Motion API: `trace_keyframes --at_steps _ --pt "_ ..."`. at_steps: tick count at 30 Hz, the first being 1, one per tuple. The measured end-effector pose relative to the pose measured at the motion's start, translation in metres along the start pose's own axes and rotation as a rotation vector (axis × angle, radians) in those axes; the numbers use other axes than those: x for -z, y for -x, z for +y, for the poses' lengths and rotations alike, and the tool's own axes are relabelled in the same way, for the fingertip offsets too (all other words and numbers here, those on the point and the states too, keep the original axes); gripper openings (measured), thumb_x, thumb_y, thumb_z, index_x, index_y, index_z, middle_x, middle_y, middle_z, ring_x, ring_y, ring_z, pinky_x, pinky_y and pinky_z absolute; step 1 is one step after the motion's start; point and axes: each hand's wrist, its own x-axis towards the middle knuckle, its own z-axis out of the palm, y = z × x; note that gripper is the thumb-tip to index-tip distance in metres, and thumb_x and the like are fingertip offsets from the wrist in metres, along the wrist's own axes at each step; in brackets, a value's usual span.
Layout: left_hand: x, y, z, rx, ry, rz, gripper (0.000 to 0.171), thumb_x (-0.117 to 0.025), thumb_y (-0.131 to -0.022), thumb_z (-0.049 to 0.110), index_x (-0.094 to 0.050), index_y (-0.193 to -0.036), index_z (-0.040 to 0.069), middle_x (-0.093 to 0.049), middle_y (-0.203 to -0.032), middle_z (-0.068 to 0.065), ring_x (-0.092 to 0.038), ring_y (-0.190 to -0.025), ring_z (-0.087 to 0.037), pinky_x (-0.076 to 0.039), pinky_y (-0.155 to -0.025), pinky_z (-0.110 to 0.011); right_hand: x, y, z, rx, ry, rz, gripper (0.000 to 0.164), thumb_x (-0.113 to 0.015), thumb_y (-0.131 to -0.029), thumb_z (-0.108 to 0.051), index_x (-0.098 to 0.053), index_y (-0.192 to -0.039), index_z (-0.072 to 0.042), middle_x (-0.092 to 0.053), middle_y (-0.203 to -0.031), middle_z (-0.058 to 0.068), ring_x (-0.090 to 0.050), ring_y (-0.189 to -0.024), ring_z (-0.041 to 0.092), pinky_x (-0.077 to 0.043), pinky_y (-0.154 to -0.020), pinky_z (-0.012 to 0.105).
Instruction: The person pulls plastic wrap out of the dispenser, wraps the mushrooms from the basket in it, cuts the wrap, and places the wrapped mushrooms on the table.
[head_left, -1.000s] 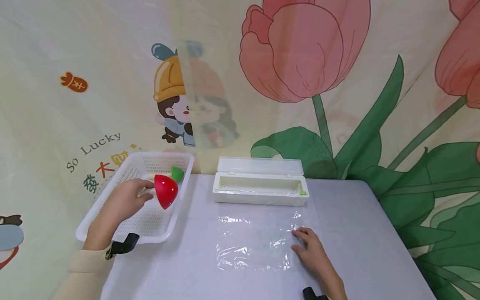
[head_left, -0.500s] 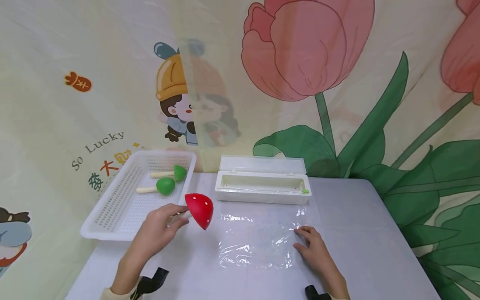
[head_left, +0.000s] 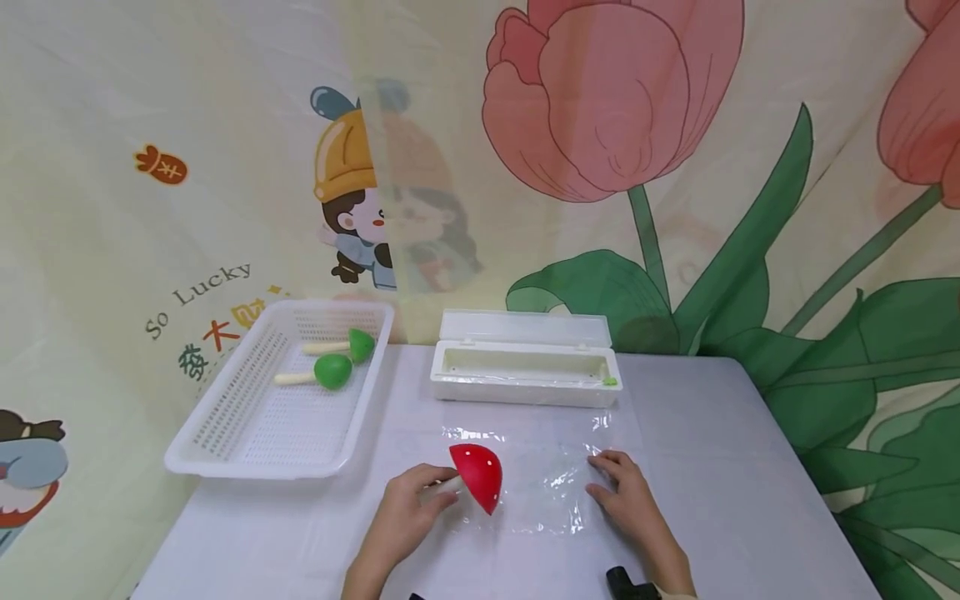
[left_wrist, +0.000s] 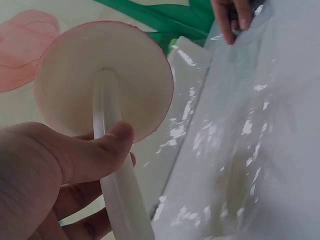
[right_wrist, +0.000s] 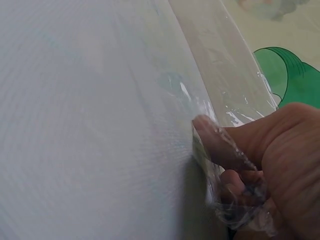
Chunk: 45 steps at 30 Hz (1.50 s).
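Presently, left-hand fingers are pinching the mushroom by its stem — right-hand fingers are pinching the film, presumably steadying it.

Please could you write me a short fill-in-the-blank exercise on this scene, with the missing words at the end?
1. The left hand holds the red mushroom by its pale ____.
2. In the head view, the right hand pinches the clear film on its ____ side.
3. The basket holds exactly ____ green-capped pieces.
4. The lid of the white box is not shut but ____.

Missing words: stem; right; two; open.
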Motion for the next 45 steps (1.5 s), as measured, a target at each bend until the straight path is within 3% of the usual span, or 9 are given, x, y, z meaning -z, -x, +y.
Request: trace_keyframes --at_steps 5,10,16,20,27,31,36,42,45 --pt "-0.031 -0.012 0.0 -0.018 -0.055 -0.001 0.025 -0.082 -0.084 0.011 -0.079 -0.108 0.02 -0.076 -0.102 0.009 -0.071 -0.098 -0.013 -0.058 -0.088 -0.039 0.001 0.001 0.001 -0.016 0.0 -0.015 0.043 -0.076 -0.087 0.0 -0.067 -0.129 0.005 -0.057 -0.134 0.025 -0.051 -0.13 0.047 -0.041 -0.111 0.061" --pt "-0.054 -0.025 0.002 -0.046 -0.117 -0.027 0.024 -0.083 -0.083 0.011 -0.08 -0.105 0.018 -0.077 -0.098 0.006 -0.071 -0.094 -0.015 -0.056 -0.083 -0.04 0.002 0.002 0.001 -0.004 0.0 0.002 0.043 -0.077 -0.086 0.0 -0.068 -0.128 0.004 -0.058 -0.132 0.024 -0.052 -0.129 0.046 -0.042 -0.11 0.061" --pt "-0.07 -0.039 0.015 -0.091 -0.232 -0.062 0.025 -0.085 -0.08 0.012 -0.082 -0.102 0.022 -0.076 -0.091 0.006 -0.069 -0.087 -0.016 -0.048 -0.073 -0.042 0.005 0.004 0.003 -0.012 0.014 0.009 0.042 -0.078 -0.086 0.0 -0.069 -0.127 0.004 -0.058 -0.132 0.024 -0.053 -0.128 0.045 -0.041 -0.11 0.062" --pt "-0.078 -0.045 0.026 -0.174 -0.334 -0.07 0.026 -0.087 -0.077 0.012 -0.083 -0.098 0.025 -0.077 -0.088 0.007 -0.069 -0.084 -0.016 -0.045 -0.07 -0.041 0.007 0.004 0.003 -0.06 0.027 -0.013 0.044 -0.077 -0.087 -0.001 -0.068 -0.13 0.002 -0.056 -0.135 0.023 -0.051 -0.131 0.045 -0.041 -0.111 0.063" --pt "-0.091 -0.045 0.025 -0.229 -0.371 -0.136 0.024 -0.087 -0.077 0.02 -0.083 -0.099 0.027 -0.077 -0.089 0.009 -0.069 -0.086 -0.011 -0.043 -0.071 -0.035 0.004 0.003 0.0 -0.078 0.01 -0.017 0.043 -0.077 -0.087 -0.001 -0.069 -0.129 -0.001 -0.056 -0.136 0.022 -0.05 -0.132 0.044 -0.042 -0.111 0.061" --pt "-0.092 -0.045 0.017 -0.238 -0.371 -0.111 0.026 -0.087 -0.077 0.016 -0.082 -0.101 0.025 -0.077 -0.091 0.008 -0.07 -0.087 -0.013 -0.044 -0.069 -0.034 0.003 0.002 -0.003 -0.025 0.007 -0.005 0.041 -0.077 -0.085 0.001 -0.07 -0.126 0.0 -0.059 -0.132 0.022 -0.054 -0.127 0.044 -0.044 -0.109 0.062" --pt "-0.086 -0.043 0.008 -0.289 -0.326 -0.101 0.028 -0.085 -0.079 0.01 -0.08 -0.104 0.021 -0.077 -0.097 0.005 -0.07 -0.091 -0.017 -0.052 -0.074 -0.035 0.005 0.007 -0.006 -0.018 -0.001 0.03 0.04 -0.078 -0.086 -0.001 -0.071 -0.125 -0.004 -0.058 -0.135 0.021 -0.056 -0.127 0.042 -0.048 -0.106 0.057" --pt "-0.065 -0.029 -0.002 -0.277 -0.309 -0.06 0.034 -0.085 -0.076 0.007 -0.077 -0.108 0.017 -0.075 -0.107 0.002 -0.066 -0.102 -0.023 -0.052 -0.081 -0.041 0.008 0.024 -0.007 0.169 -0.002 0.145 0.036 -0.08 -0.081 0.003 -0.075 -0.115 -0.007 -0.064 -0.128 0.018 -0.064 -0.116 0.037 -0.06 -0.087 0.042" --pt "-0.054 -0.024 -0.009 -0.265 -0.315 -0.036 0.036 -0.086 -0.076 0.009 -0.076 -0.109 0.019 -0.074 -0.108 0.003 -0.066 -0.104 -0.024 -0.052 -0.082 -0.044 0.014 0.034 -0.006 0.174 0.025 0.142 0.036 -0.083 -0.079 0.001 -0.076 -0.111 -0.012 -0.067 -0.122 0.009 -0.066 -0.111 0.027 -0.059 -0.08 0.03"
